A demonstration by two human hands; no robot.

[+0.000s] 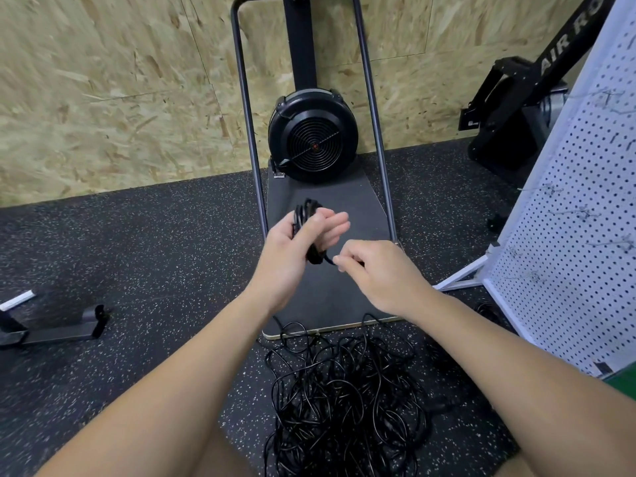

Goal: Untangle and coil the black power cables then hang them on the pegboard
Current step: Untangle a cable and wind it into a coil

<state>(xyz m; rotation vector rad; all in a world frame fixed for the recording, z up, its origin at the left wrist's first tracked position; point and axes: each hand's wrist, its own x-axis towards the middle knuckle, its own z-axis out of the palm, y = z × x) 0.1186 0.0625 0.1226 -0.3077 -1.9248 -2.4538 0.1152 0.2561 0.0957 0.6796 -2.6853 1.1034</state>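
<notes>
1. Now my left hand [292, 249] grips a small coil [304, 218] of black cable at centre frame, thumb over the loops and fingers stretched behind, so the turns stay stacked and cannot spring apart.
2. My right hand [375, 270] pinches the free cable tail [328, 259] just beside the coil's lower end; I judge this is for winding the last bit around the bundle to lock it.
3. Both hands are raised over the grey machine platform [344, 201], well above the floor, keeping the finished coil away from the loose mess.
4. At lower centre the tangled cable pile [344, 401] lies on the speckled floor [137, 253], with a few strands lapping over the platform's near edge; most of the job looks not yet done.
5. At the right edge the white pegboard [578, 218] stands with metal hooks [581, 213] sticking out, near enough that I can hang the coil there once it is tied.
</notes>
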